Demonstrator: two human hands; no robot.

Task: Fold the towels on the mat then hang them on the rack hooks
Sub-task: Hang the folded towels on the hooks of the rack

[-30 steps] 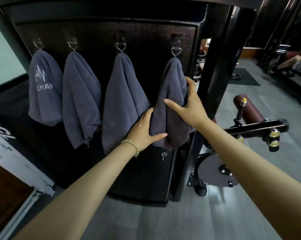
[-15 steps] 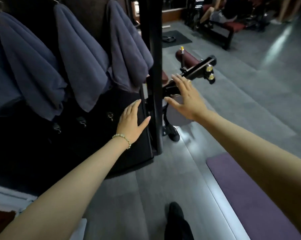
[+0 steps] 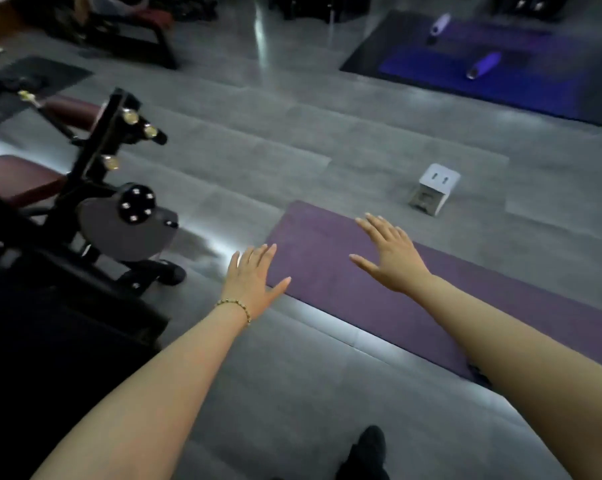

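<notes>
Far left: gym machine (image 3: pixel 119 209), black frame, maroon pads, no part in this job. Left hand (image 3: pixel 254 282) next, beaded bracelet (image 3: pixel 235 306) at the wrist. It's palm down, fingers straight and a bit fanned, thumb out, holding nothing, over the floor at the mat's near-left corner. Mat (image 3: pixel 320 244) is purple, flat on the grey floor, and no towel lies on the part in view. Towels and rack hooks are out of shot, so can't say where the next one is. Right hand (image 3: pixel 391 258) sits above the mat's near end, palm down too, fingers straight and spread, empty, arm reaching fwd from lower right. White box (image 3: pixel 434 188) on the floor beyond the mat's far end.

Handling call: a towel should be light, soft, floppy, not breakable, prob. no sliding on that mat. Best pinch two corners of one short edge, one per hand, so it hangs open & folds clean.
</notes>
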